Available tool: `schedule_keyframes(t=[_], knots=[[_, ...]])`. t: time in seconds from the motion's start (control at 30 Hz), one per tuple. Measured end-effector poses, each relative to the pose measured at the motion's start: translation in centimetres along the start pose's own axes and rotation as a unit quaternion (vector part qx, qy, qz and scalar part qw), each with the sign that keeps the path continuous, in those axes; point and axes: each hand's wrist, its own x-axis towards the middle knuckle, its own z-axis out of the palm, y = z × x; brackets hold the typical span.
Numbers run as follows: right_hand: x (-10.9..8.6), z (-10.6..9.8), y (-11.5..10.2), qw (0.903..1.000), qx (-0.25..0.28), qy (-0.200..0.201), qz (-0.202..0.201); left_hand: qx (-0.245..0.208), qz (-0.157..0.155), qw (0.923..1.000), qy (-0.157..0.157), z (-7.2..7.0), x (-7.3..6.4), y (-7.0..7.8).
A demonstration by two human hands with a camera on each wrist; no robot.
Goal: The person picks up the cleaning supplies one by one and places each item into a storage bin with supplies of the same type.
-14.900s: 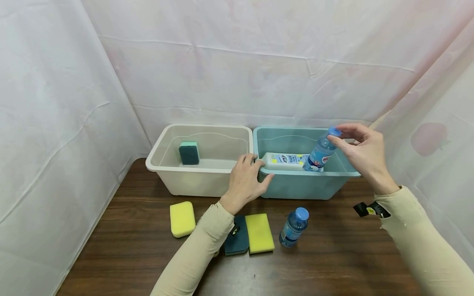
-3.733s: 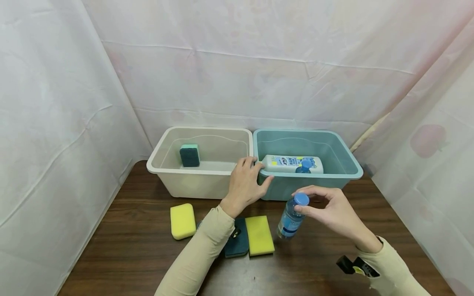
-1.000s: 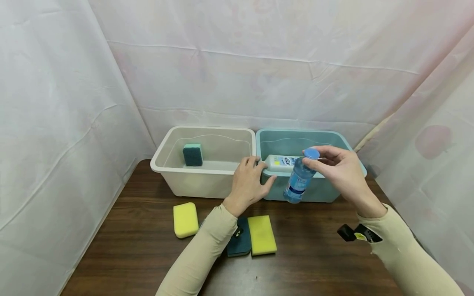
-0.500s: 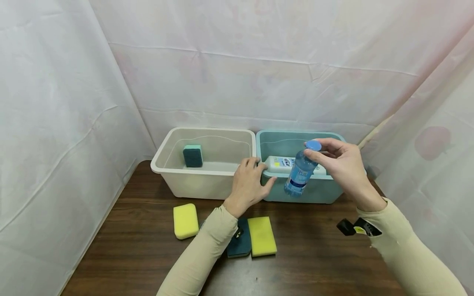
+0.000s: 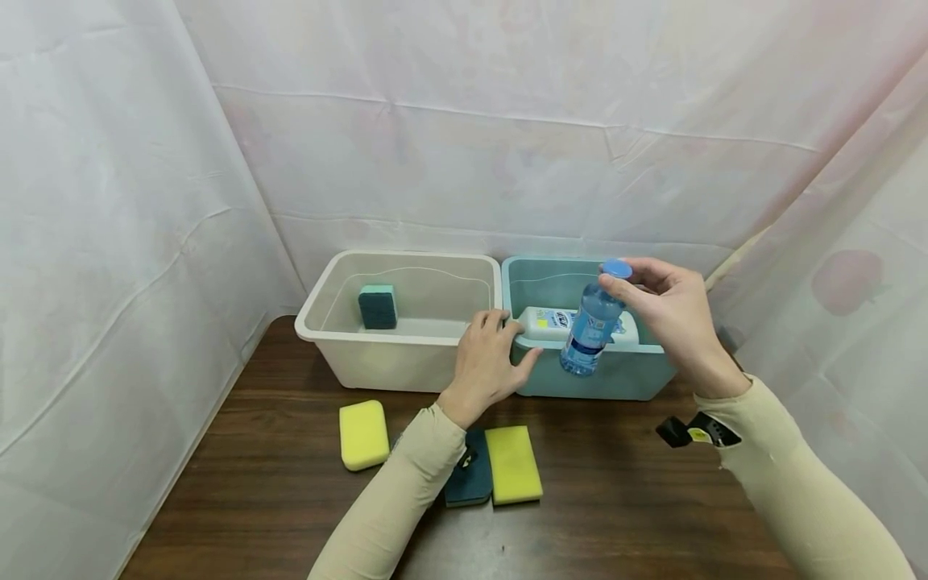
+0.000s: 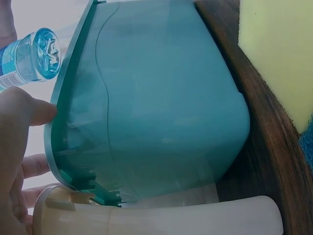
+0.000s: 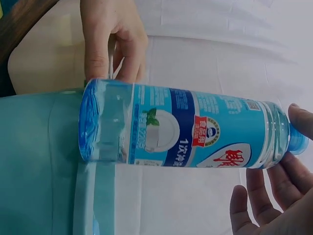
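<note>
My right hand (image 5: 674, 310) pinches the neck, just under the blue cap, of a clear blue dish soap bottle (image 5: 589, 332). The bottle tilts, its base lower left at the front rim of the teal bin (image 5: 609, 377). In the right wrist view its label shows a white plate and mint leaves. My left hand (image 5: 482, 362) rests where the rims of the teal bin and the beige bin (image 5: 399, 362) meet, its thumb at the teal rim. A white bottle (image 5: 538, 322) lies inside the teal bin, partly hidden by the soap bottle.
One green sponge (image 5: 378, 307) stands in the beige bin. On the dark wooden table (image 5: 290, 499) lie a yellow sponge (image 5: 364, 435), a dark green sponge (image 5: 470, 471) partly under my left forearm, and another yellow sponge (image 5: 513, 465). White curtains (image 5: 464, 145) enclose the back and sides.
Earlier my right hand lowered another blue bottle into the teal bin. Since then it has gripped this one from the table and lifted it up to that bin. The left hand stays put.
</note>
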Motion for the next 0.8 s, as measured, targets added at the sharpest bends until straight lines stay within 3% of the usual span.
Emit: schedule_keyframes(t=[0.3,0.8], knots=[[1.0,0.3,-0.2,0.9992,0.026,0.028,-0.006,-0.004,-0.001,1.0000,-0.004,0.0,0.0,0.0],[2.3,1.1,0.6,0.9978,0.015,0.064,0.002,-0.001,0.008,0.9999,0.010,0.1,0.0,-0.1]])
